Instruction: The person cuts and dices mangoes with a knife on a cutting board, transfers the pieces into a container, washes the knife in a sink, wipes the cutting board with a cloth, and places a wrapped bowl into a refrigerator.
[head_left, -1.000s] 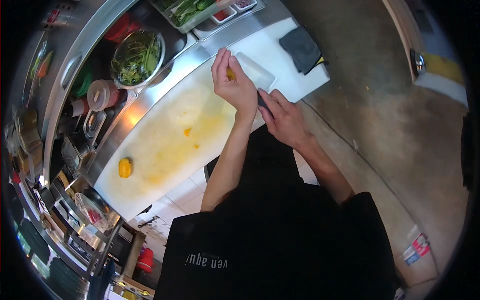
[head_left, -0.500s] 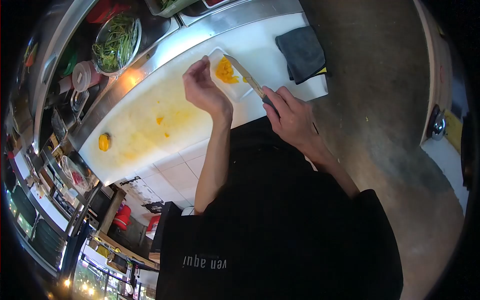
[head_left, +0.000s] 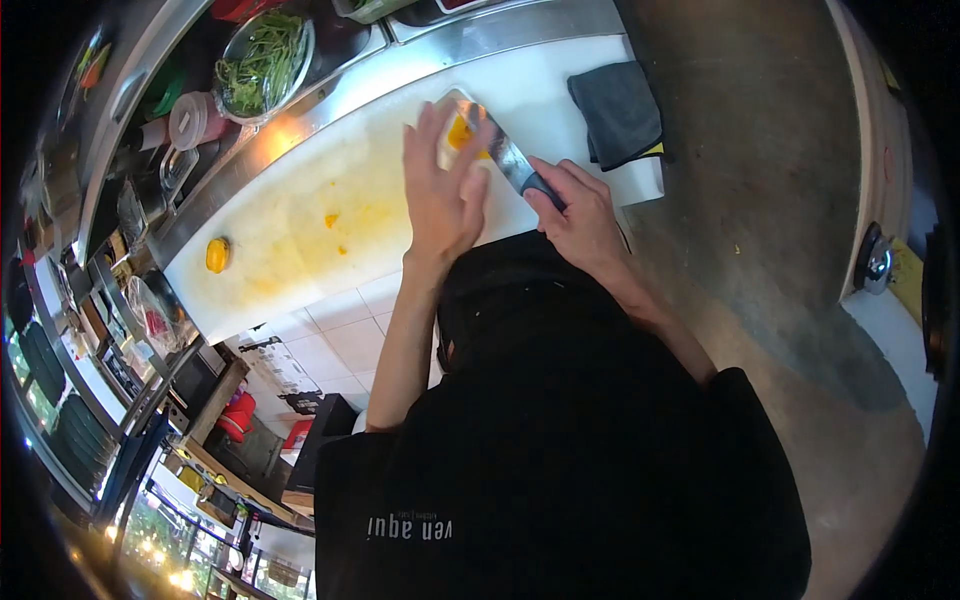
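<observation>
My right hand (head_left: 580,212) grips the dark handle of a kitchen knife (head_left: 508,155). Its broad blade slants up and left over a small white tray (head_left: 457,95). Inside the tray lie soft yellow-orange pieces (head_left: 461,132), partly covered by the blade and fingers. My left hand (head_left: 443,190), somewhat blurred, has its fingers spread near the blade and the tray's left side; nothing shows in it. Farther left on the white cutting board (head_left: 385,165) sits a yellow-orange chunk (head_left: 217,255), with a few small scraps (head_left: 331,220) nearer the middle.
A folded dark cloth (head_left: 616,115) lies at the board's right end. Beyond the board's far edge runs a metal ledge (head_left: 400,78). Behind it stand a bowl of green stalks (head_left: 262,65) and a lidded plastic tub (head_left: 194,122).
My left hand has turned and spread its fingers, now partly over the tray. The knife blade has rolled to show its broad face. The whole view has shifted slightly.
</observation>
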